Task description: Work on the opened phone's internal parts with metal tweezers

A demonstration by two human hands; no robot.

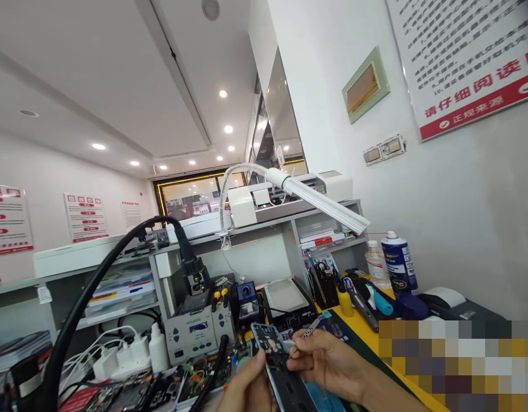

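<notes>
An opened smartphone (285,377) with bare inner parts is tilted upright at the bottom middle. My left hand (245,384) grips its left edge, the thumb lying along the frame; the other fingers are hidden behind it. Over the phone's right side, my right hand (326,359) is closed in a pinch on metal tweezers (310,327) with holes along the handle. Their tip is near the phone's inner parts; I cannot tell whether it touches. Blue material (326,397) lies under the phone and the right hand.
A grey soldering station (190,337) stands behind to the left, among circuit boards (199,372). A black hose (100,269) arches at left. White chargers (122,357) crowd a power strip. A spray can (399,264) and bottle (376,263) stand right, below a white lamp (324,203).
</notes>
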